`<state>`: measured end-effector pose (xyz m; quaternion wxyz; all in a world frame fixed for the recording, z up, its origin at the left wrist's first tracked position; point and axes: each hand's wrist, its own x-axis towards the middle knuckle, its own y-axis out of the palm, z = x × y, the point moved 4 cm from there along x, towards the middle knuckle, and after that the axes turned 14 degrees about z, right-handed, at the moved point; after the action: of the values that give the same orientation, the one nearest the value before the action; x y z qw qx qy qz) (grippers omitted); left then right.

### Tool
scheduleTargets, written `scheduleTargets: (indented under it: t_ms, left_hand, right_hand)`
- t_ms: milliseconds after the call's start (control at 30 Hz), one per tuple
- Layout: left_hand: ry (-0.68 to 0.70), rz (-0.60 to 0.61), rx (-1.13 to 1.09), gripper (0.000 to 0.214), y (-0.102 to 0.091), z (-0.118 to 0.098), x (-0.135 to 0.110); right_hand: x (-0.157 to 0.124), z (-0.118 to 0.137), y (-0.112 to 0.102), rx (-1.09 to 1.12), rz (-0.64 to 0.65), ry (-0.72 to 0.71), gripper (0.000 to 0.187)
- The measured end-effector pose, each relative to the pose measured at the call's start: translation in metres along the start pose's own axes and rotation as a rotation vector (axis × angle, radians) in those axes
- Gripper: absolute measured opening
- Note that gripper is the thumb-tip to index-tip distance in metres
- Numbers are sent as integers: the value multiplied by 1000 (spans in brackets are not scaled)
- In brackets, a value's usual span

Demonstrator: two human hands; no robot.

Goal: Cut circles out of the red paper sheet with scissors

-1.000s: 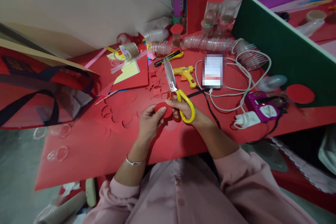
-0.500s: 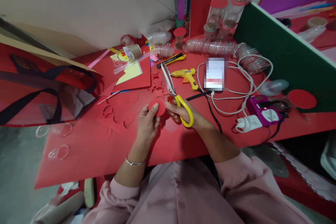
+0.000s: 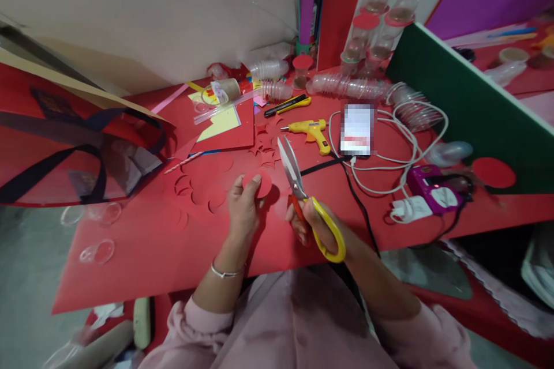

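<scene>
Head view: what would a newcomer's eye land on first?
Probably the large scissors with the yellow handle loop, held in the right hand near the middle of the red table. Left of them, the left hand pinches a red disc. Beyond the hands lie a yellow glue gun and, to its right, a phone with a bright, pixelated screen.

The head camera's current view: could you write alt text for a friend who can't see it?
A person's left hand holds a red disc and the right hand holds scissors over a red table; a yellow glue gun and nested clear plastic cups lie beyond.
</scene>
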<state>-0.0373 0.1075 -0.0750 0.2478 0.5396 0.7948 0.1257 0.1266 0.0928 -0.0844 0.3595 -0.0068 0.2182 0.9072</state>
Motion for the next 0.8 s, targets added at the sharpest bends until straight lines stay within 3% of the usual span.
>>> scheduleTargets:
  t_ms: [133,300,567,800]
  left_hand:
    - [1,61,28,31,0,2,-4]
    - [41,202,98,22,1,6,-10]
    - [-29,295,98,24,4,14,-19]
    - [-21,289,210,18,2,13,-18]
  right_hand:
    - [-33,-23,20,-5,-59,53,75]
    - [-51,-41,33,-159,-146,119,74]
    - [-59,-30,46,-267,-146,65,74]
    - [-61,-33,43,-261,-139,71,72]
